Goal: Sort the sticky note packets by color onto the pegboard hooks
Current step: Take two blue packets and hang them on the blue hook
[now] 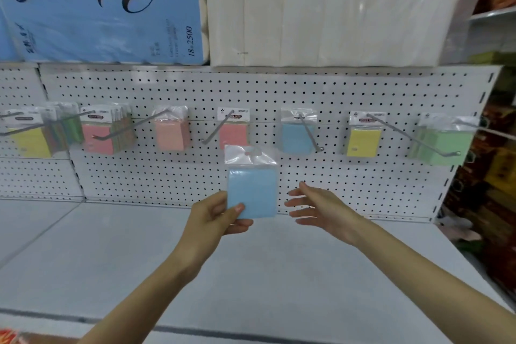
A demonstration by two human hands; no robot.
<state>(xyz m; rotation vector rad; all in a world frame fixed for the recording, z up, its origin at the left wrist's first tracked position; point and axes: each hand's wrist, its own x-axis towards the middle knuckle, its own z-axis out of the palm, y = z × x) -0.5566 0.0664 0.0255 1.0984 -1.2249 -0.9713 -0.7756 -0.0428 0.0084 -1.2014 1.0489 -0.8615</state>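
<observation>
Arms cross the white shelf (251, 274) from the bottom edge. Your left hand (215, 215) pinches the packet (252, 193) at its lower left corner, thumb on the front, other fingers curled behind and under it. The packet is blue, upright, clear header on top, held in the air in front of the pegboard (251, 86) and above the shelf. Your right hand (321, 207) is just right of the packet and not touching it, fingers loosely spread and holding nothing.

On the pegboard behind, one row of hung packs, left to right: yellow pack (32, 141), mixed stack (99, 134) with pink in front, peach pack (171, 132), pink pack (233, 131), blue pack (297, 137), second yellow pack (363, 139), green stack (444, 142). The blue pack hangs at the back of its hook (311, 134), up and right of the held packet.

On top of the pegboard unit sit a big blue bundle (97, 8) with upside-down lettering and a white bundle (335, 17) in clear wrap.
</observation>
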